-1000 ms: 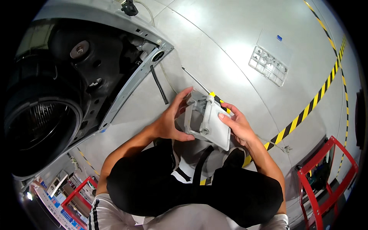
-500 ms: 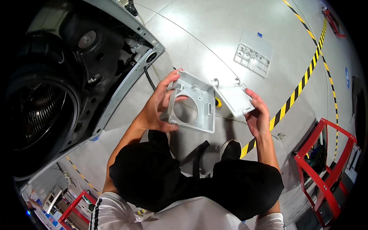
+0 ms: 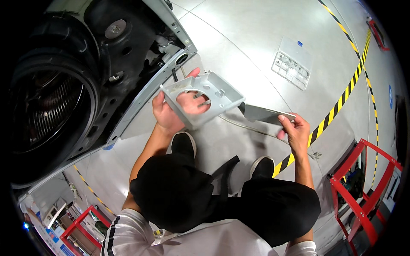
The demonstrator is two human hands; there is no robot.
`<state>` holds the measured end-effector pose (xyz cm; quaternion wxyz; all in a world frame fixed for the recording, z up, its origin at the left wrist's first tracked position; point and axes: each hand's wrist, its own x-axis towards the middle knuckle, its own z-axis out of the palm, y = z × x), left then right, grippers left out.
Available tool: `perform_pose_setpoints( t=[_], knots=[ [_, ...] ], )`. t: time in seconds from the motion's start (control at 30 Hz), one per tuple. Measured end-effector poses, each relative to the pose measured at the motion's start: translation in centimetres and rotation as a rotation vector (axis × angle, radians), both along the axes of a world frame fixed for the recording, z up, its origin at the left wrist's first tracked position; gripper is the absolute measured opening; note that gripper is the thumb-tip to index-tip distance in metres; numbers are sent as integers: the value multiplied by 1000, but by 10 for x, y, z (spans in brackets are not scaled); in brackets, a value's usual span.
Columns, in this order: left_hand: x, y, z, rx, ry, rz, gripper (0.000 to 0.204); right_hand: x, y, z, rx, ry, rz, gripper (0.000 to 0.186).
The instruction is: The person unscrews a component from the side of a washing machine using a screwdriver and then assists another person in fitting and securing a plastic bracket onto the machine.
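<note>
My left hand (image 3: 167,114) is closed around a square, light grey plastic housing (image 3: 222,100), supporting it from below and at its left edge. Through the housing's round opening I can see part of that hand's palm and fingers. The housing is tilted, its shallow inside turned upward. Apart from it, just to the right, a flat grey plastic cover (image 3: 262,114) is seen nearly edge-on. My right hand (image 3: 295,132) pinches this cover at its right end between thumb and fingers. The cover's other face is hidden.
At the left stands an opened appliance with a round drum (image 3: 47,111) inside its metal cabinet (image 3: 147,89). A clear compartment box of small parts (image 3: 291,70) lies open on the floor. Yellow-black tape (image 3: 337,104) crosses the floor. A red metal frame (image 3: 361,209) stands right.
The housing has turned and tipped flatter, with my left hand now more beneath it. My right hand has rotated the cover from face-up to nearly edge-on and moved slightly right and down.
</note>
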<state>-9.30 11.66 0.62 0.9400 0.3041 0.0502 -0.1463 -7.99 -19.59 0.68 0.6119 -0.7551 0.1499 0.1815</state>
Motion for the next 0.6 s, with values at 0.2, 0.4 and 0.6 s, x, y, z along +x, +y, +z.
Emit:
perform_pose_setpoints(
  t=[0.2,0.4,0.6],
  knots=[
    [9,1,-11,-144,77,47,102,0,-11,4,-422,-134,214,51],
    [20,1,-20,-273,81,4,87,3,-13,-2,-99,-71,-3,44],
    [19,-8,-28,-250,244,-4,78,6,-13,-2,377,66,-201,27]
  ],
)
